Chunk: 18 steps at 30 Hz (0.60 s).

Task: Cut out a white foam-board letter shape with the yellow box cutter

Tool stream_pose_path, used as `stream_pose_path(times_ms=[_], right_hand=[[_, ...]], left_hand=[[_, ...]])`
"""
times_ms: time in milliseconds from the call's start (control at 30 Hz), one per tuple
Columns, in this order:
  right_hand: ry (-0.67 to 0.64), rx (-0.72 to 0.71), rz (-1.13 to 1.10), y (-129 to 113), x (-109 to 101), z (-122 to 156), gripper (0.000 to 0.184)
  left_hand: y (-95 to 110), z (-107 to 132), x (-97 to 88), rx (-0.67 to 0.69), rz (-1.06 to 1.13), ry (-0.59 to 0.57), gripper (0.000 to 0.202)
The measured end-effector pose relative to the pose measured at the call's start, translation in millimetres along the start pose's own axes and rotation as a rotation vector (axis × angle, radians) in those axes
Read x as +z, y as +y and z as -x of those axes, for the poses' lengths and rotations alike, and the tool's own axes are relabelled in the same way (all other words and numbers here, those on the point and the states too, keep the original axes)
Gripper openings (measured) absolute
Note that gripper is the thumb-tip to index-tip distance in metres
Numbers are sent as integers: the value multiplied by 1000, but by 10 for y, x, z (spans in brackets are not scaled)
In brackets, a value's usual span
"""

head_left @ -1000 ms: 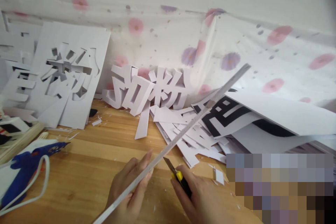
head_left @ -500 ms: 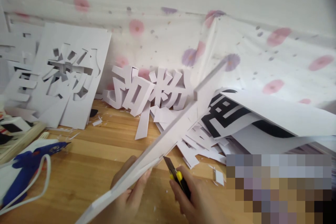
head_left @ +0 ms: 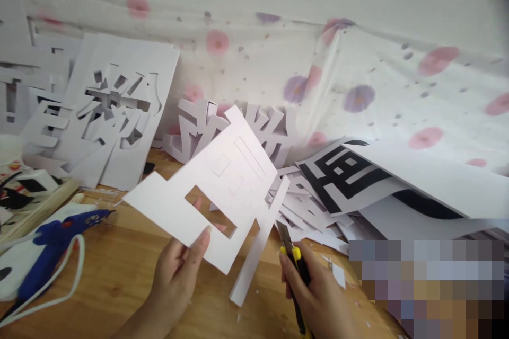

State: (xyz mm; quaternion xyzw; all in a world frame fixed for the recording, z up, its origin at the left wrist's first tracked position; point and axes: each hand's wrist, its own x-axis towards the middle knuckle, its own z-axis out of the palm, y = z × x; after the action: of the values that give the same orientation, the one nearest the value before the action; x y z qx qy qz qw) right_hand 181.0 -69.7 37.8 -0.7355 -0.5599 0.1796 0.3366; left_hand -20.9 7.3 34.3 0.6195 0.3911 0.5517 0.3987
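Note:
My left hand (head_left: 181,265) is closed on the lower edge of a white foam-board cutout (head_left: 167,204), thumb on its face and fingers behind, some showing through its rectangular opening. The cutout's face is turned toward me, with thin square and strip outlines cut in it. A narrow white strip (head_left: 254,259) sticks out along its lower right side; whether it is joined on is unclear. My right hand (head_left: 314,286) grips a yellow-and-black utility knife (head_left: 296,265), its blade out and pointing up beside the strip. Blade and cutout look slightly apart.
A blue glue gun (head_left: 51,243) with a white cord lies at the left. White sheets with cut-out characters (head_left: 159,85) lean at the back left, with raised letters (head_left: 186,135) beside them. Scraps (head_left: 302,206) and black-printed sheets (head_left: 350,175) lie at the right.
The cutout has turned from nearly edge-on to face me. My left hand has shifted left and my right hand, with the knife, to the right. The view has shifted slightly.

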Motion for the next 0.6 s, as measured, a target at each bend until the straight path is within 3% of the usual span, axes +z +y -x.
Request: stream_pose_path(times_ms=[133,300,433,500,600], right_hand=[[76,-150,190,7,25,39,25],[88,-393,144,-34,84,150,15],[201,-464,216,-107,96,187,15],[263,-504,298,-145,74,190,19],[232,-568,377,-173,-8,205,18]], left_hand=[[-54,22,-22,155,-92,-3,26],[-67,63,-17,296,-184,-68,21],[-51,96,23,554,-313,-125,18],[-40,105,43,709,-384,-100,19],[-21,115,65,766,-436,-55,20]])
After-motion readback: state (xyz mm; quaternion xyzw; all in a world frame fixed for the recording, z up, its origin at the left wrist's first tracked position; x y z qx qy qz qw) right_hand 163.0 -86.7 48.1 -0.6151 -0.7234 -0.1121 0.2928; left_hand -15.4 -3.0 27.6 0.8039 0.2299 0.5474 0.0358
